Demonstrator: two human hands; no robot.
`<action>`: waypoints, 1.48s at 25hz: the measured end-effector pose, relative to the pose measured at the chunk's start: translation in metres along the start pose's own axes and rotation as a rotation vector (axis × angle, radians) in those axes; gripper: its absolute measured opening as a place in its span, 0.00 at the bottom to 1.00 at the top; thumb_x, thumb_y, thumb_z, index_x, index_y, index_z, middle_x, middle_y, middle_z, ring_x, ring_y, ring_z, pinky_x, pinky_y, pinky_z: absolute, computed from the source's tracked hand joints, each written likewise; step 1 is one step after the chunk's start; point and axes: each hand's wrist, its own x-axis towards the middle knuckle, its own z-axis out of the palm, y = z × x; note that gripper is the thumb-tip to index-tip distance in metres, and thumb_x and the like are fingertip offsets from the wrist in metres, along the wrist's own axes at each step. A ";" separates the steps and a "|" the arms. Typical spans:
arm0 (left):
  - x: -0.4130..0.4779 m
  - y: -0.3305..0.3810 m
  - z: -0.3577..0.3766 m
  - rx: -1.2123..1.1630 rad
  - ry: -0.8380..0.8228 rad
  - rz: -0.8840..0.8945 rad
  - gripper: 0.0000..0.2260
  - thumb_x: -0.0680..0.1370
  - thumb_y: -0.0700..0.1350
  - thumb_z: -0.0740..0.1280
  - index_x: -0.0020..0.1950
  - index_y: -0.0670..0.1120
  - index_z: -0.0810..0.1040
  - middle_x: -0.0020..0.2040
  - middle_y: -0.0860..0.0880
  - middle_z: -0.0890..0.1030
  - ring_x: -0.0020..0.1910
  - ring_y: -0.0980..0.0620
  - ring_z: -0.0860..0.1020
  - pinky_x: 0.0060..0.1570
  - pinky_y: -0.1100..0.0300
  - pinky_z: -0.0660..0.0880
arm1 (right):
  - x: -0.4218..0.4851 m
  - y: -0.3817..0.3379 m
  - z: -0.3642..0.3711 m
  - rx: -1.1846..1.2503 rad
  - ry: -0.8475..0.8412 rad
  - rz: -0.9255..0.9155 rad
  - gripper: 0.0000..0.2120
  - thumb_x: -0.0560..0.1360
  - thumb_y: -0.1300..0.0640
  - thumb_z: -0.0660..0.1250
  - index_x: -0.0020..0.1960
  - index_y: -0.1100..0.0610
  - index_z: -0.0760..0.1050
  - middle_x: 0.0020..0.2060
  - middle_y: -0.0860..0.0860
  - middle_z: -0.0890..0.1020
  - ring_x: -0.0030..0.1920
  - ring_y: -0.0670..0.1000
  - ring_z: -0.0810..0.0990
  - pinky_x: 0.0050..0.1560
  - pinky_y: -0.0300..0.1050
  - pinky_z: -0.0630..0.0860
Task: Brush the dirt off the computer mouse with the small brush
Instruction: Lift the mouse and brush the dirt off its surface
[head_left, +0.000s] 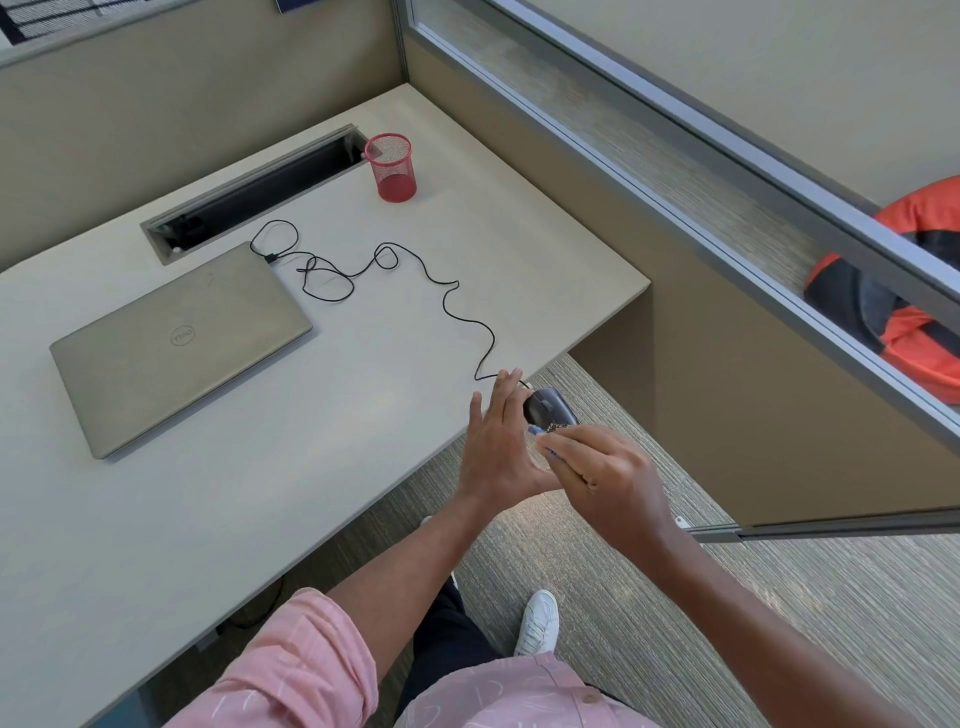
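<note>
A black wired computer mouse (549, 407) is held just past the desk's front-right edge, over the carpet. My left hand (496, 447) supports it from the left side, fingers stretched out alongside it. My right hand (605, 475) is closed around a small blue-handled brush (545, 434), whose bristles touch the near end of the mouse. Most of the brush is hidden inside the fist. The mouse's black cable (452, 306) trails back across the desk in loose loops.
A closed grey laptop (179, 345) lies on the pale desk (311, 467) at the left. A red mesh cup (390, 167) stands near a cable slot (249, 192) at the back. A partition wall and an orange bag (904, 291) are at the right.
</note>
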 end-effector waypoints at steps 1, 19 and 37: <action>0.000 0.001 0.000 0.013 -0.009 -0.006 0.55 0.67 0.71 0.75 0.84 0.41 0.63 0.90 0.46 0.57 0.91 0.48 0.50 0.89 0.38 0.47 | 0.003 0.002 -0.003 0.001 0.029 0.010 0.03 0.78 0.67 0.79 0.51 0.62 0.91 0.46 0.54 0.91 0.44 0.54 0.90 0.42 0.46 0.85; -0.006 -0.002 0.001 0.045 0.028 -0.012 0.56 0.65 0.72 0.79 0.83 0.43 0.63 0.89 0.47 0.59 0.91 0.48 0.52 0.88 0.35 0.52 | 0.005 0.007 -0.016 0.016 0.042 0.107 0.04 0.78 0.67 0.80 0.52 0.64 0.91 0.46 0.56 0.91 0.43 0.56 0.91 0.40 0.53 0.88; -0.004 -0.003 -0.001 0.047 0.015 0.001 0.56 0.66 0.71 0.77 0.83 0.43 0.62 0.90 0.47 0.59 0.91 0.48 0.51 0.88 0.34 0.52 | 0.001 0.006 -0.010 0.040 0.011 0.128 0.07 0.76 0.70 0.81 0.53 0.64 0.91 0.45 0.57 0.91 0.41 0.57 0.90 0.37 0.56 0.87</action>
